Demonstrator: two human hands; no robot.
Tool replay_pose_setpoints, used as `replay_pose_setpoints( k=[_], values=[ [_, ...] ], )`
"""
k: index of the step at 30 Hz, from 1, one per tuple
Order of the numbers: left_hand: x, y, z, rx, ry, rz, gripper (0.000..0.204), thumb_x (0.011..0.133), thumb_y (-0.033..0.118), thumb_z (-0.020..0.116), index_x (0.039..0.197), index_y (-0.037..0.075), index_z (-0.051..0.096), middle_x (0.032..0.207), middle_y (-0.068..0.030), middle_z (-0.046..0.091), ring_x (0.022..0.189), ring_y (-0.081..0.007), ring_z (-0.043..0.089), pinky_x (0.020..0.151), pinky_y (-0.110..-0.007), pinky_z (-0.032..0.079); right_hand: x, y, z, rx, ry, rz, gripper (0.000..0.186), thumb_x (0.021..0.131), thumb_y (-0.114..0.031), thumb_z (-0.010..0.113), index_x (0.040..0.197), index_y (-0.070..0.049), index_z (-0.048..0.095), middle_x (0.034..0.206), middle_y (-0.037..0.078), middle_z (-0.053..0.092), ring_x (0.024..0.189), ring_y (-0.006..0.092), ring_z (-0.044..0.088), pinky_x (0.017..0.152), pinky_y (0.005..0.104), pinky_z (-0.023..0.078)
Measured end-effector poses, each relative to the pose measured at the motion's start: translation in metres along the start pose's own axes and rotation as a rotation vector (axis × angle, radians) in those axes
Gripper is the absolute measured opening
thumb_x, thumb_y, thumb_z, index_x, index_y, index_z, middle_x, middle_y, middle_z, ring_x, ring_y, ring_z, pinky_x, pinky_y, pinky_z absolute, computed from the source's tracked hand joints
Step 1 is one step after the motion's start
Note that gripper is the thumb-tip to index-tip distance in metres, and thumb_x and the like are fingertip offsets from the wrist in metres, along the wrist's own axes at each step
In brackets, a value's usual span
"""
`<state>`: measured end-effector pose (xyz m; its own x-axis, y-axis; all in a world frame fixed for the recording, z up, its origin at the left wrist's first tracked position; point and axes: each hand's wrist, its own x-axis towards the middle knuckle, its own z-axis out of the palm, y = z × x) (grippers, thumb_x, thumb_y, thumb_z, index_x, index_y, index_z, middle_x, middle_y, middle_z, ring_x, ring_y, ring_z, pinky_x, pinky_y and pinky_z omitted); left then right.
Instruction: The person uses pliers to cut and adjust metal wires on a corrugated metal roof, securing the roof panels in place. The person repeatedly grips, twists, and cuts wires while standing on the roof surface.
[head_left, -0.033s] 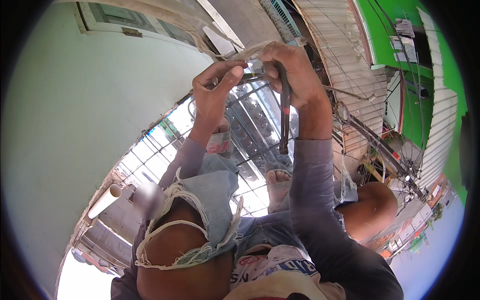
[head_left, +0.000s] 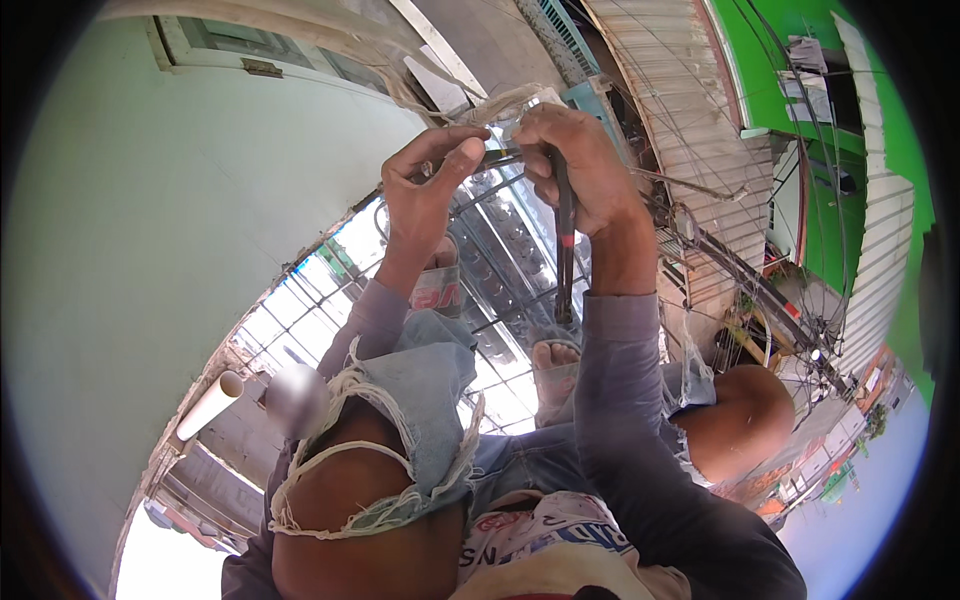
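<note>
Both hands are raised close together in front of me. My left hand (head_left: 430, 175) is closed, thumb and forefinger pinching a thin dark cable-like piece (head_left: 503, 155) that runs across toward the other hand; a small yellowish spot shows on it. My right hand (head_left: 580, 165) is curled around a long, slim, dark tool (head_left: 566, 240) with a red band, which hangs down below the fist. Its upper part is hidden in the fingers, and its exact kind cannot be made out.
Beneath me is a metal bar grating (head_left: 480, 320), with my feet on it. A pale green wall (head_left: 250, 190) rises at left, near a white pipe (head_left: 210, 405). Bundled pale cables (head_left: 505, 100) lie beyond the hands. Overhead wires and a dark line (head_left: 740, 265) run at right.
My right hand has moved slightly down and toward me, and the tool's lower end has dropped with it. The left hand has hardly moved.
</note>
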<state>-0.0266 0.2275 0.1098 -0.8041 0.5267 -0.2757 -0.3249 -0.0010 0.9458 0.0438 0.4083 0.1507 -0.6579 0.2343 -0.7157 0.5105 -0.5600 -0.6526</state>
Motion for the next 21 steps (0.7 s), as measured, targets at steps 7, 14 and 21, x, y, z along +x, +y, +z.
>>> replay_pose_setpoints(
  k=[7,14,21],
  values=[
    [0.004,0.003,0.003,0.187,-0.117,0.082,0.01,0.087,0.008,0.08,0.088,-0.002,0.079,0.079,-0.0018,0.072,0.073,-0.0049,0.058,0.064,-0.023,0.045,-0.046,0.129,0.007,-0.04,0.266,0.188,0.018,0.086,-0.018,0.069,0.077,-0.005,0.061,0.064,0.0,0.053,0.048,0.0083,0.042,0.045,0.0269,0.032],
    [-0.003,0.015,0.024,0.339,-0.28,0.242,0.006,0.089,0.001,0.076,0.084,-0.002,0.077,0.082,-0.0058,0.07,0.082,-0.0115,0.058,0.071,-0.03,0.048,-0.049,0.191,0.013,-0.517,0.678,0.151,0.036,0.085,-0.031,0.076,0.076,0.0,0.06,0.065,0.012,0.062,0.061,0.0269,0.061,0.061,0.0415,0.05],
    [-0.004,0.019,0.062,0.313,-0.274,0.145,0.023,0.088,0.013,0.084,0.072,0.002,0.072,0.068,0.0007,0.063,0.066,-0.0066,0.048,0.061,-0.027,0.039,-0.078,0.143,0.022,-0.942,0.709,-0.228,0.037,0.082,-0.032,0.08,0.098,-0.002,0.067,0.104,0.018,0.066,0.1,0.0353,0.066,0.08,0.0482,0.054]
  ],
)
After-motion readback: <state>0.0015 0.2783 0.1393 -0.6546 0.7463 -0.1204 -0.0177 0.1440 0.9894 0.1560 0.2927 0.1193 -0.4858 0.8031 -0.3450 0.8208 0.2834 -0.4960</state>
